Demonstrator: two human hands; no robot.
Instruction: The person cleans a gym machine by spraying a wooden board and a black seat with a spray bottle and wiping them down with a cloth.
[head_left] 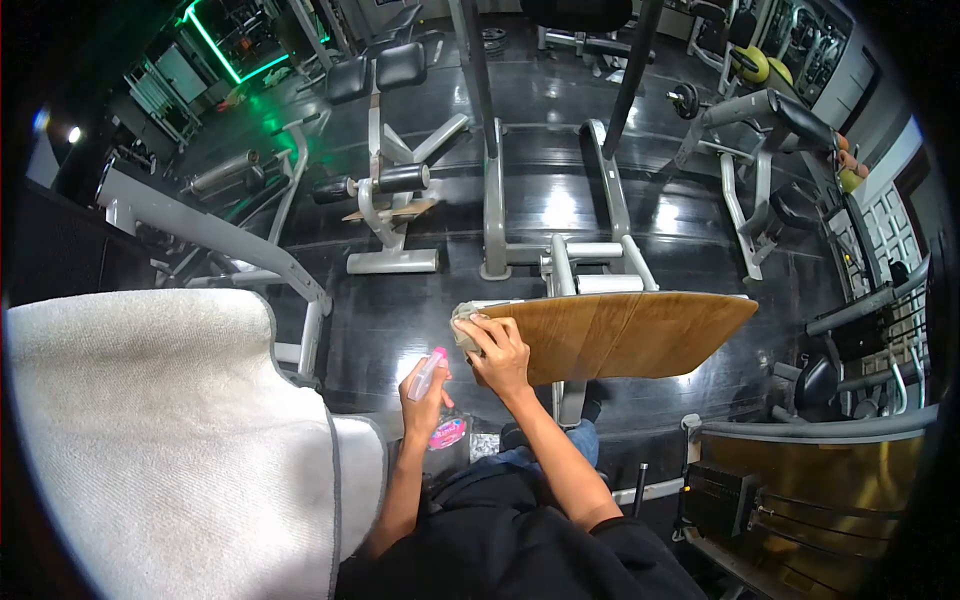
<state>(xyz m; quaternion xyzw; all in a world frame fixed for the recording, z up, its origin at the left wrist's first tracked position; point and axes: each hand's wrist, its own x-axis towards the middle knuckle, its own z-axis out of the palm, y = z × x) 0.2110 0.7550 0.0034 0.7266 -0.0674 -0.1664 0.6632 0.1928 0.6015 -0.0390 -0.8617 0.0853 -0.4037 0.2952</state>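
Observation:
My left hand (422,398) is wrapped round the neck of a spray bottle (448,432), which has a pink and white trigger head and a pink label on its clear body. Just to the right, my right hand (498,352) presses a crumpled greyish cloth (465,328) against the left end of a wooden board (620,335). The board is brown with a visible seam and belongs to a gym machine with a grey frame. Part of the cloth is hidden under my fingers.
A white towel (170,430) drapes over something at the left. Ahead stand a padded bench machine (388,190) and grey uprights (495,200) on a dark glossy floor. At the lower right is a machine with a yellowish panel (830,490). A barbell machine (750,120) stands further back.

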